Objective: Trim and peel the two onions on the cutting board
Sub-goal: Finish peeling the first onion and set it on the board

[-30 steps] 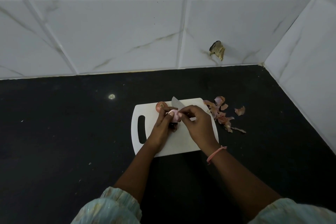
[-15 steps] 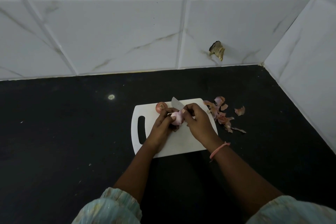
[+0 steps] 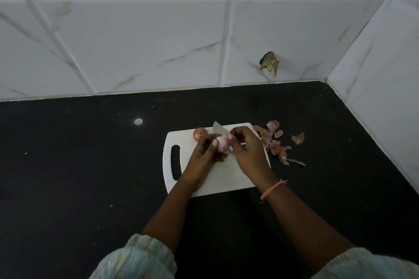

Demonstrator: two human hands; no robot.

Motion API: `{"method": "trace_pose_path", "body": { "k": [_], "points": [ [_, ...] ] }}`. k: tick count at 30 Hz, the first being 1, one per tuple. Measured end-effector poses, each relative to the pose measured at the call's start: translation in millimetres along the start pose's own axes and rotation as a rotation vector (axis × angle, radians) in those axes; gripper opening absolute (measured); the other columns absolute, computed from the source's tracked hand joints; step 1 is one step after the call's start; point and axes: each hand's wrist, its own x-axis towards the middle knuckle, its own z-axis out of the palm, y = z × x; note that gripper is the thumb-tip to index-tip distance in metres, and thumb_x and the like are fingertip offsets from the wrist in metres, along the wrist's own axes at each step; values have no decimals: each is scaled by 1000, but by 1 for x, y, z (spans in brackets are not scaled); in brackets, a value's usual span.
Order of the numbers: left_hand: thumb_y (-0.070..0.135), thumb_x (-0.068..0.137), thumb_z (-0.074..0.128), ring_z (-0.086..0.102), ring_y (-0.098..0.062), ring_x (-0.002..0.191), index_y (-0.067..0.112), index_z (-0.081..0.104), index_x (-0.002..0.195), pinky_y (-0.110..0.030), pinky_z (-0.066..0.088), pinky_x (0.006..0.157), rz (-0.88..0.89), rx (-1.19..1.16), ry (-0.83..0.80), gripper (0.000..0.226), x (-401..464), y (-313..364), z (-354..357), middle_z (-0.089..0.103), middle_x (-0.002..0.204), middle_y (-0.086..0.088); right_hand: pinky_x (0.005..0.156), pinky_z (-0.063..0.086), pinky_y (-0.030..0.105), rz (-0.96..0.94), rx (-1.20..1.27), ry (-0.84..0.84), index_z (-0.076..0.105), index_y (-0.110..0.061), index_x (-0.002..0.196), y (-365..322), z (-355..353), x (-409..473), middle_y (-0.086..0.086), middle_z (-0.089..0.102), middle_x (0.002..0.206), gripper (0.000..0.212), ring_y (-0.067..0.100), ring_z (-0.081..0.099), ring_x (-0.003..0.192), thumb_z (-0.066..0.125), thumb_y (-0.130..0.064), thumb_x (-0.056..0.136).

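Left hand grips pale onion above cutting board; right hand, grip on knife, thumb now pinching skin at top, shifted since half-second back: peeling nearly done; second onion unpeeled at board's far edge; peels on worktop

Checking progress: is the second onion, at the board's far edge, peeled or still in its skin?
Still in its skin: the small reddish-brown onion on the white plastic cutting board shows darker papery skin.
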Motion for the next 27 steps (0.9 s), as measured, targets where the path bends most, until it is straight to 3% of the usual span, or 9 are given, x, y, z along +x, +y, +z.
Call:
{"method": "trace_pose_path", "body": {
  "k": [3, 6, 9, 12, 18, 21, 23, 25, 27],
  "points": [
    [45, 99, 48, 63, -22, 76, 3, 55, 118, -32, 52, 74, 5, 68, 6, 46, 0, 4, 3, 69, 90, -9, 71, 46, 10, -51, -21, -16, 61, -14, 99, 0, 1, -2, -9, 63, 92, 9, -2, 59, 85, 54, -18, 98],
    [34, 102, 47, 61, -19, 71, -1, 57, 111, -28, 50, 69, 36, 139, -2, 38, -2, 4, 5, 68, 83, -9, 67, 46, 9, -10, -11, -22, 59, -11, 97, -2, 0, 1, -7, 62, 88, 8, 0, 59, 81, 52, -14, 98],
    [25, 99, 57, 61, -16, 79, 7, 59, 118, -26, 51, 74, 65, 149, -30, 26, -4, 3, 0, 68, 100, -11, 65, 44, 13, 141, -16, 15, 59, -13, 97, -2, -2, 7, -7, 60, 87, 10, 1, 57, 82, 50, -15, 99],
    [22, 91, 64, 62, -18, 92, 10, 59, 122, -27, 52, 78, 67, 116, -59, 34, -4, 3, -2, 65, 116, -13, 62, 44, 20, 295, 51, 62, 61, -15, 97, -1, -3, 10, -7, 59, 84, 12, 6, 57, 80, 49, -17, 99],
    [13, 85, 67, 61, -16, 102, 7, 58, 123, -27, 53, 84, 55, 75, -61, 40, -4, 4, -3, 62, 122, -9, 43, 42, 22, 542, 310, 49, 64, -5, 94, -4, -8, 11, 11, 61, 77, 24, 14, 50, 53, 44, -17, 101],
    [10, 82, 68, 62, -16, 107, 10, 57, 122, -28, 52, 90, 40, 65, -56, 42, -3, 3, -4, 62, 124, -7, 64, 51, 33, 634, 754, 129, 54, -10, 84, -19, -13, 12, 14, 60, 79, 27, 20, 58, 67, 36, -5, 103],
    [6, 81, 68, 63, -15, 109, 12, 56, 117, -29, 51, 92, 40, 41, -57, 39, -2, 1, -6, 61, 127, -9, 70, 57, 37, 650, 936, 172, 52, -5, 99, -18, -16, 15, 19, 62, 86, 18, 25, 66, 74, 35, -3, 103],
    [1, 81, 66, 63, -20, 114, 14, 53, 112, -37, 50, 98, 33, 3, -65, 36, -1, -1, -8, 58, 132, -14, 65, 60, 37, 626, 957, 176, 46, -4, 123, -14, -21, 18, 23, 64, 91, 22, 27, 72, 74, 37, -6, 103],
    [-2, 81, 65, 61, -27, 120, 13, 49, 110, -46, 46, 103, 19, -24, -79, 36, 1, -4, -9, 58, 134, -14, 72, 60, 39, 576, 853, 213, 50, -3, 121, -10, -26, 20, 22, 66, 92, 22, 28, 72, 80, 43, -7, 101]
  ]
}}
